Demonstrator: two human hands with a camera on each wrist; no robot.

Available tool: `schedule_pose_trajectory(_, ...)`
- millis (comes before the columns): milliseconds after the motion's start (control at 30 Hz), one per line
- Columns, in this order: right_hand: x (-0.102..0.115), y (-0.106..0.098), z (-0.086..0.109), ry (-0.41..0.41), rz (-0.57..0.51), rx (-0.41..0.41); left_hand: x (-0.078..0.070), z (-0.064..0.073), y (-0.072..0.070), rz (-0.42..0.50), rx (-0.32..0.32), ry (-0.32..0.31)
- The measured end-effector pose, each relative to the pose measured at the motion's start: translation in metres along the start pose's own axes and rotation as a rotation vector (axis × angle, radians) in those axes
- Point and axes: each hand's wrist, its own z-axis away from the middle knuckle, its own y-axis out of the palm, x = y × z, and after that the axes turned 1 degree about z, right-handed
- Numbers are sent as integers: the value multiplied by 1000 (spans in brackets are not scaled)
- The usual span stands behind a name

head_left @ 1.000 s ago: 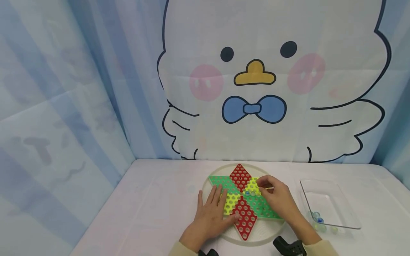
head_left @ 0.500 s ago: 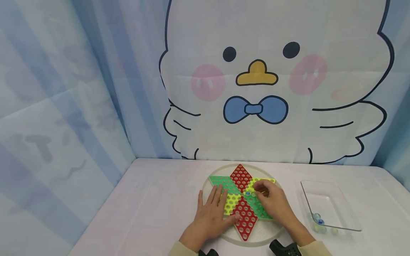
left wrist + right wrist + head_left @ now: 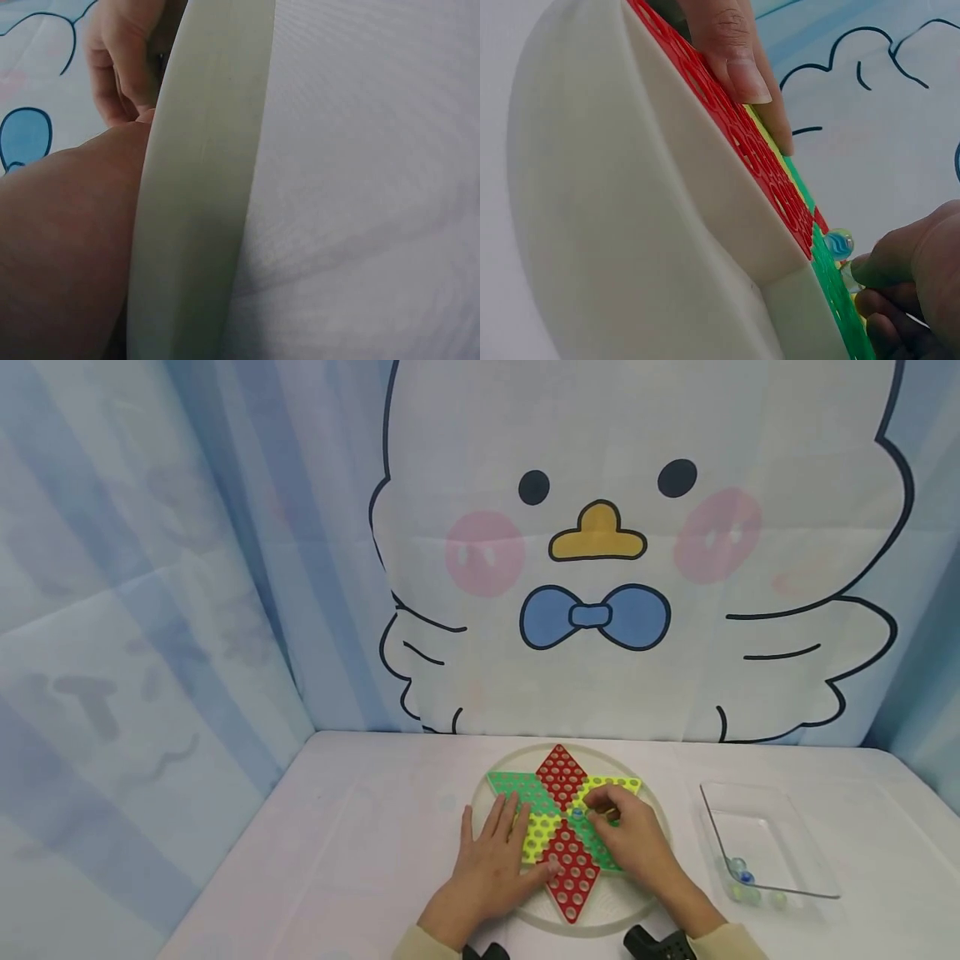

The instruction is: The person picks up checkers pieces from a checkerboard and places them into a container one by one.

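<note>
A round Chinese checkers board (image 3: 571, 868) with red, yellow and green star points lies on the table. My left hand (image 3: 491, 868) rests spread on its left side, fingers straight, thumb over the near red point. Near the board's middle, my right hand (image 3: 630, 831) has curled fingers, with thumb and fingertips pinching a clear marble (image 3: 849, 277) at the green holes. Right beside it sits a blue-swirled marble (image 3: 838, 244). The left wrist view mostly shows the pale board rim (image 3: 202, 187); the right hand (image 3: 127, 60) appears past it.
To the right of the board stands a clear plastic tray (image 3: 813, 852), with several glass marbles (image 3: 742, 872) at its near left corner. A light cloth covers the table (image 3: 337, 860). Behind it hangs a curtain (image 3: 600, 685) printed with a cartoon bird.
My right hand has moved left and slightly nearer, from the yellow point to the board's middle, its fingertips now covering one of the two marbles there. My left hand has stayed in place.
</note>
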Motion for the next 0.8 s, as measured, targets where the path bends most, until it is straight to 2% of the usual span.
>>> schedule_pose_trajectory(433, -3, 3, 1, -30, 40, -19, -2, 1, -1, 3, -4, 3)
schedule_pose_trajectory(800, -2, 1, 0, -35, 4, -26, 0, 0, 1, 15, 2, 0)
